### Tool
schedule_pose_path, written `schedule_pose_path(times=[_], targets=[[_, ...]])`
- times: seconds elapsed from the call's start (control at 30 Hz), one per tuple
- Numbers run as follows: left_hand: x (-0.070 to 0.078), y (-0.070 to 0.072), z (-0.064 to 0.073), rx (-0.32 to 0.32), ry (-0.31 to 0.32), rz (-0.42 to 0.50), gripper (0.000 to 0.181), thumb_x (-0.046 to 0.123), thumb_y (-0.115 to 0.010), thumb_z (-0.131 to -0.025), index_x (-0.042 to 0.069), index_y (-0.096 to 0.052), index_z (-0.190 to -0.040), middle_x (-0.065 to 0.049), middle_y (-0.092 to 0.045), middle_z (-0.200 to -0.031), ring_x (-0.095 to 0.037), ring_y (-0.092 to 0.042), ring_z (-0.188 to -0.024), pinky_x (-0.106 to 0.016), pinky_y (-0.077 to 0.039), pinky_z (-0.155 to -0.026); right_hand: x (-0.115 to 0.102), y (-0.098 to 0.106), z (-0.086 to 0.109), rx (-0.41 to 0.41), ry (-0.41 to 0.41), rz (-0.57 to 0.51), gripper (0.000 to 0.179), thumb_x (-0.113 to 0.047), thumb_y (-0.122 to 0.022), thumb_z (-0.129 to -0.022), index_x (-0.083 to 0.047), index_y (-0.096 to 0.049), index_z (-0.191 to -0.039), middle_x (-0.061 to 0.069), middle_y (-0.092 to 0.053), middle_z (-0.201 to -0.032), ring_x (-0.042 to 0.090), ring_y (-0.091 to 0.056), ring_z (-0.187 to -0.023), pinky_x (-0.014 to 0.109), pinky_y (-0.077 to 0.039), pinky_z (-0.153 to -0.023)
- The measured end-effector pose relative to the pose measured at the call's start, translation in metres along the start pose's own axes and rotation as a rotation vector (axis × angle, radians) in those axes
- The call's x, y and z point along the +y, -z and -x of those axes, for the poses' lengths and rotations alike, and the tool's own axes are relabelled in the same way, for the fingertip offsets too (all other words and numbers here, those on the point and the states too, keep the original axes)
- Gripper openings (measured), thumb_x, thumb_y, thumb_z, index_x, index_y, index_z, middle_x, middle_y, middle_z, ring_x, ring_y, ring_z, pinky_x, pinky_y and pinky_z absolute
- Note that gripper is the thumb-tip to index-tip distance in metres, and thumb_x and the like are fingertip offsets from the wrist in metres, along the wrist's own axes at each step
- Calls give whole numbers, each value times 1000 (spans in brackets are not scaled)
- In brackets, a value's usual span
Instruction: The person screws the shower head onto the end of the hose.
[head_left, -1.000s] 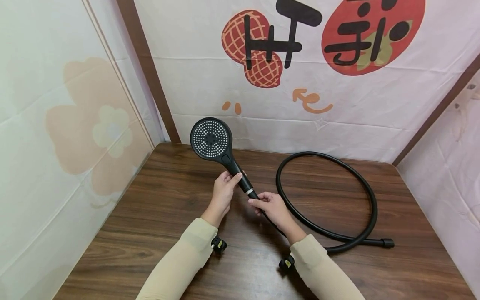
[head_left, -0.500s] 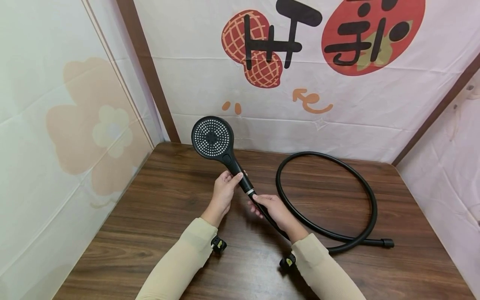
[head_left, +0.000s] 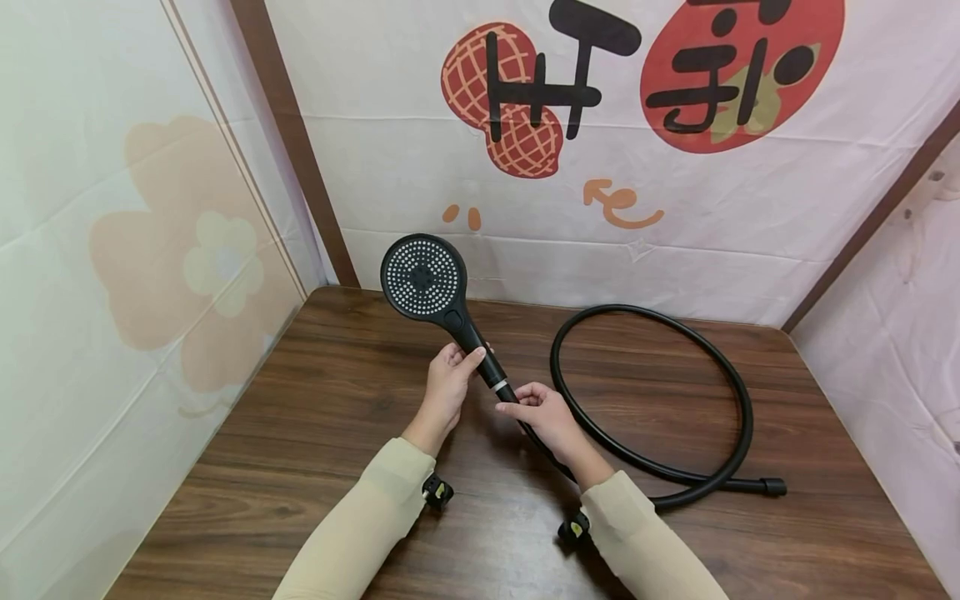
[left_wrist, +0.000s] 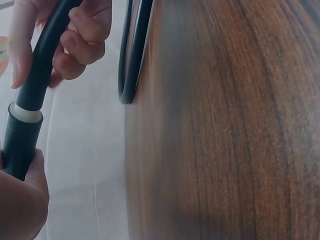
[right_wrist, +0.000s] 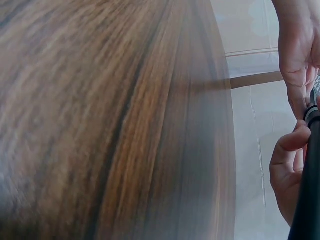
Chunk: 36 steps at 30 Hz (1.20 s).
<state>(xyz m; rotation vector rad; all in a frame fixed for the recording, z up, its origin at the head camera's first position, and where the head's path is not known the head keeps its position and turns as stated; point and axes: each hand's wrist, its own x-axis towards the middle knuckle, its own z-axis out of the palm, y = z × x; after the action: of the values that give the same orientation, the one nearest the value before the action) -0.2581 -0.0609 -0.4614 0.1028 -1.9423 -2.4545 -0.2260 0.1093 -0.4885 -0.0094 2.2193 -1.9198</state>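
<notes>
A black handheld shower head point(head_left: 423, 277), its round face dotted with pale nozzles, is held tilted above the table. My left hand point(head_left: 446, 385) grips its handle, the thumb lying across the front. At the handle's lower end sits a pale ring point(left_wrist: 26, 114), between it and the end of the black shower hose point(left_wrist: 39, 80). Just below this joint my right hand point(head_left: 546, 418) pinches the hose end between thumb and fingers. In the right wrist view the hose partly hides the right fingers point(right_wrist: 287, 150).
The rest of the hose lies in a wide loop on the brown wooden table point(head_left: 300, 467), right of my hands. Its free end, a black connector point(head_left: 772, 487), points right. Printed cloth walls point(head_left: 525, 250) stand behind the table and along both sides.
My right thumb and fingers have shifted around the hose end: half a second ago the thumb lay higher, near the ring; now it is lower with fingers above. The left hand keeps its grip.
</notes>
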Motion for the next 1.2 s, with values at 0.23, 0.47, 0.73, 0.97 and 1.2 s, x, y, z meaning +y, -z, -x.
schedule_pose_path(times=[0.23, 0.47, 0.73, 0.97, 1.2], targets=[[-2, 0, 0, 4, -5, 5, 31, 11, -62, -98, -4, -56, -124, -21, -70, -119, -7, -70, -97, -42, -49, -106, 1, -1, 0, 51, -12, -5, 28, -25, -82, -80, -5, -65, -87, 1, -67, -72, 15, -58, -58, 25, -47, -56], [-1, 0, 0, -1, -28, 27, 30, 10, -62, -98, -6, -57, -123, -21, -71, -117, -6, -70, -94, -46, -46, -108, 0, 2, -1, -27, -8, -61, 29, -25, -73, -90, 3, -66, -92, 11, -73, -81, 14, -61, -65, 26, -53, -61], [-1, -1, 0, -16, -32, 45, 31, 8, -61, -98, -6, -56, -124, -28, -66, -123, -5, -70, -93, -48, -44, -109, -1, 7, -1, -187, -31, -147, 46, -26, -55, -102, 18, -58, -114, 1, -72, -81, 8, -59, -67, 23, -52, -64], [-1, -1, 1, -9, -22, 47, 30, 9, -62, -98, -6, -56, -123, -25, -68, -120, -5, -70, -93, -47, -44, -109, -1, 9, -1, -286, -25, -199, 52, -26, -45, -106, 23, -52, -122, -5, -70, -82, 7, -59, -70, 21, -51, -67], [0, 0, 0, -7, -24, 10, 30, 10, -61, -98, -4, -57, -124, -22, -69, -120, -5, -70, -95, -39, -49, -104, 0, 10, -2, -237, -13, -142, 52, -31, -50, -104, 18, -57, -118, -1, -69, -83, 8, -58, -71, 23, -53, -68]])
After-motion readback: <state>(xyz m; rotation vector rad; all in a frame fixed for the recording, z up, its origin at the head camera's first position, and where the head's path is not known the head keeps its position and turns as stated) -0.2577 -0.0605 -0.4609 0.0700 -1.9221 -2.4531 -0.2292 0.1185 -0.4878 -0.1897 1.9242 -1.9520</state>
